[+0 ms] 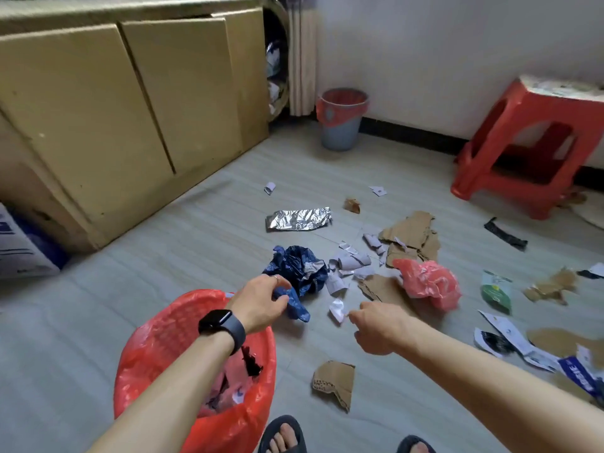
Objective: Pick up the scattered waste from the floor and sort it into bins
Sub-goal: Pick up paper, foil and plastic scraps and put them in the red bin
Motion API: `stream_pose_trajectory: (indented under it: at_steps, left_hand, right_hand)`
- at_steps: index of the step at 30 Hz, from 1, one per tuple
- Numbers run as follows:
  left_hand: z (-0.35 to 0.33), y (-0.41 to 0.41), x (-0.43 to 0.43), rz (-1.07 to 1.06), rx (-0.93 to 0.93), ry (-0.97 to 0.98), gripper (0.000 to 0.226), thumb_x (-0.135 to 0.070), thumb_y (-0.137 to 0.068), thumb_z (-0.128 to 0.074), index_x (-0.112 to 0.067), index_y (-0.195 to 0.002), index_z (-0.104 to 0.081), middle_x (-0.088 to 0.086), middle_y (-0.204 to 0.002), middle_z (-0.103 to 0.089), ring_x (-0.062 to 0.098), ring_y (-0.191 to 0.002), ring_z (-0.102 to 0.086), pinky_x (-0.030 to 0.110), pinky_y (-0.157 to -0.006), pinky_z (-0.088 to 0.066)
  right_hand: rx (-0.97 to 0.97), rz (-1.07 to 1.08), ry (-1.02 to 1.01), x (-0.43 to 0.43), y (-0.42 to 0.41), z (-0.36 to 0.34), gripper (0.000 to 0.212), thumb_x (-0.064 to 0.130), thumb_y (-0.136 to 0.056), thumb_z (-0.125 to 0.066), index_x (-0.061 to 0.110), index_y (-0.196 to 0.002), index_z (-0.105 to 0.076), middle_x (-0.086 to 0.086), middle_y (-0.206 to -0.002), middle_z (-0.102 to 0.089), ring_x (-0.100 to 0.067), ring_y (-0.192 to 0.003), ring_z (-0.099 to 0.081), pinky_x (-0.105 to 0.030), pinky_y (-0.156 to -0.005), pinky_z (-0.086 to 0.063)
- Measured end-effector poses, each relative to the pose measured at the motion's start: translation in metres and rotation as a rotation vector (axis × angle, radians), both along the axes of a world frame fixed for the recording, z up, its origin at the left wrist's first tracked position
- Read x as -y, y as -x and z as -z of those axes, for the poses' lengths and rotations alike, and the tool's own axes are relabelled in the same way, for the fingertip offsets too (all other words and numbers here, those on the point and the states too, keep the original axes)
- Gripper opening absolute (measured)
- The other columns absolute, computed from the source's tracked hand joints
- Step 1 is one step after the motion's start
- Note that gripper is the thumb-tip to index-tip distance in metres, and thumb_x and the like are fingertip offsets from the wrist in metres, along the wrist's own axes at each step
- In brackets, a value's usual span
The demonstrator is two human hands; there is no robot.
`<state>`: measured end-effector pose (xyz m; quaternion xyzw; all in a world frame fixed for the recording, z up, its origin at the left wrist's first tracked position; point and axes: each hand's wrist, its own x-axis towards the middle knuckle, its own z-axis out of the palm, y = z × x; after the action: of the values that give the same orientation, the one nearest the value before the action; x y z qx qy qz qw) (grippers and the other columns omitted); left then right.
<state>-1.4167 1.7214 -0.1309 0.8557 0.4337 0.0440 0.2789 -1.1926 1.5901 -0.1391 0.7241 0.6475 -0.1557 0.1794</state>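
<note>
The grey floor [183, 243] lay littered mid-frame; the left hand [261, 302] pinched a blue bag [299, 273], the right hand [379, 328] a paper scrap [337, 310].

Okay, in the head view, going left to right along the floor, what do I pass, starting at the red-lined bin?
In order: red-lined bin → blue bag → red bag → green packet.
</note>
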Motion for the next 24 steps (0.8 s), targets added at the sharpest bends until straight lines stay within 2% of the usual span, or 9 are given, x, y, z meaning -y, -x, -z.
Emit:
stream_pose_trajectory:
  at_steps: [4, 7, 9, 14, 16, 19, 21, 24]
  left_hand:
    - [0.024, -0.046, -0.011, 0.055, -0.124, 0.033, 0.040, -0.044, -0.085, -0.049, -0.036, -0.122, -0.060, -0.004, -0.123, -0.057, 0.019, -0.116, -0.057, 0.038, -0.099, -0.047]
    - [0.052, -0.081, -0.021, 0.133, -0.236, 0.037, 0.040, -0.036, -0.090, -0.052, -0.033, -0.130, -0.056, -0.003, -0.132, -0.051, 0.019, -0.121, -0.052, 0.037, -0.100, -0.047]
    - [0.077, -0.106, -0.031, 0.186, -0.325, 0.012, 0.044, -0.034, -0.092, -0.053, -0.033, -0.136, -0.052, -0.003, -0.140, -0.045, 0.020, -0.127, -0.048, 0.039, -0.100, -0.046]
    - [0.137, -0.166, -0.072, 0.221, -0.430, -0.114, 0.056, -0.030, -0.092, -0.055, -0.030, -0.146, -0.038, 0.006, -0.158, -0.020, 0.031, -0.138, -0.034, 0.043, -0.106, -0.042]
    - [0.164, -0.188, -0.093, 0.196, -0.438, -0.142, 0.060, -0.027, -0.092, -0.054, -0.030, -0.148, -0.034, 0.010, -0.161, -0.015, 0.035, -0.139, -0.032, 0.044, -0.109, -0.040]
    - [0.191, -0.205, -0.121, 0.194, -0.472, -0.195, 0.064, -0.029, -0.093, -0.057, -0.035, -0.150, -0.029, 0.012, -0.163, -0.011, 0.035, -0.145, -0.023, 0.046, -0.115, -0.031]
    - [0.207, -0.211, -0.137, 0.321, -0.500, -0.309, 0.066, -0.035, -0.093, -0.060, -0.038, -0.151, -0.028, 0.010, -0.164, -0.008, 0.033, -0.149, -0.014, 0.048, -0.119, -0.021]
    - [0.223, -0.219, -0.139, 0.523, -0.475, -0.407, 0.070, -0.041, -0.093, -0.057, -0.037, -0.154, -0.022, 0.006, -0.165, -0.006, 0.028, -0.151, -0.010, 0.051, -0.121, -0.012]
  right_hand:
    - [0.036, 0.050, 0.031, -0.003, -0.053, 0.017, 0.022, 0.024, -0.090, -0.048, 0.017, -0.111, -0.055, -0.009, -0.113, -0.060, -0.031, -0.105, -0.060, -0.033, -0.066, -0.043]
    - [-0.038, 0.156, 0.030, -0.017, -0.084, 0.046, 0.033, 0.031, -0.093, -0.049, 0.017, -0.123, -0.051, -0.012, -0.117, -0.058, -0.033, -0.108, -0.059, -0.037, -0.079, -0.052]
    - [-0.114, 0.229, 0.057, -0.027, -0.098, 0.078, 0.043, 0.038, -0.094, -0.050, 0.017, -0.131, -0.047, -0.012, -0.126, -0.055, -0.033, -0.114, -0.057, -0.040, -0.087, -0.052]
    - [-0.260, 0.323, 0.061, -0.059, -0.112, 0.161, 0.058, 0.050, -0.094, -0.053, 0.016, -0.138, -0.040, -0.013, -0.135, -0.049, -0.034, -0.121, -0.053, -0.042, -0.093, -0.049]
    - [-0.284, 0.337, 0.053, -0.074, -0.111, 0.194, 0.061, 0.056, -0.093, -0.052, 0.017, -0.138, -0.039, -0.012, -0.134, -0.048, -0.034, -0.119, -0.054, -0.042, -0.092, -0.048]
    - [-0.317, 0.397, -0.048, -0.094, -0.105, 0.227, 0.068, 0.064, -0.091, -0.051, 0.023, -0.142, -0.033, -0.010, -0.130, -0.046, -0.035, -0.111, -0.057, -0.041, -0.079, -0.048]
    - [-0.322, 0.387, -0.112, -0.104, -0.100, 0.245, 0.064, 0.056, -0.092, -0.054, 0.027, -0.144, -0.031, -0.010, -0.131, -0.042, -0.036, -0.110, -0.053, -0.039, -0.073, -0.044]
    - [-0.267, 0.295, -0.142, -0.102, -0.085, 0.265, 0.048, 0.032, -0.098, -0.051, 0.023, -0.143, -0.035, -0.011, -0.134, -0.038, -0.035, -0.111, -0.046, -0.041, -0.067, -0.045]
